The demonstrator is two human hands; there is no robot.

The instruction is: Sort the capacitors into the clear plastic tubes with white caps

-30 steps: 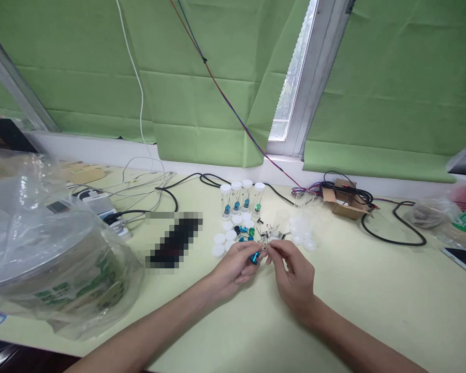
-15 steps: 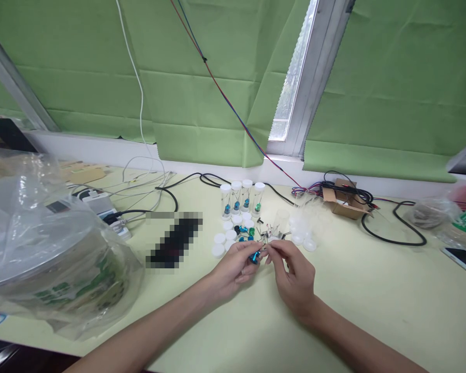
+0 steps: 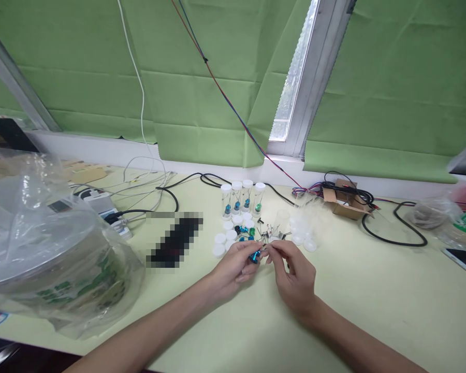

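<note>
My left hand (image 3: 241, 264) is closed around a small shiny blue metal part (image 3: 255, 256) with a thin pin or stem toward the right. Close beside it, my right hand (image 3: 293, 269) pinches at that thin end; what lies between its fingertips is too small to make out. Just beyond the hands lie loose blue and green parts (image 3: 252, 231), white caps (image 3: 230, 235) and a pile of thin metal pieces (image 3: 270, 231). Clear tubes (image 3: 236, 199) with white lids stand upright behind them, each holding a blue or green part.
Clear plastic tubes (image 3: 303, 228) lie right of the pile. A bagged tub (image 3: 62, 259) fills the left side, near a power strip (image 3: 107, 210). A blurred dark object (image 3: 174, 242) lies left of the caps. Cables and a cardboard box (image 3: 344, 202) sit at the back; a phone (image 3: 464, 260) is far right.
Hardly anything differs. Both hands keep the same hold on the blue part, and the view has shifted very slightly.
</note>
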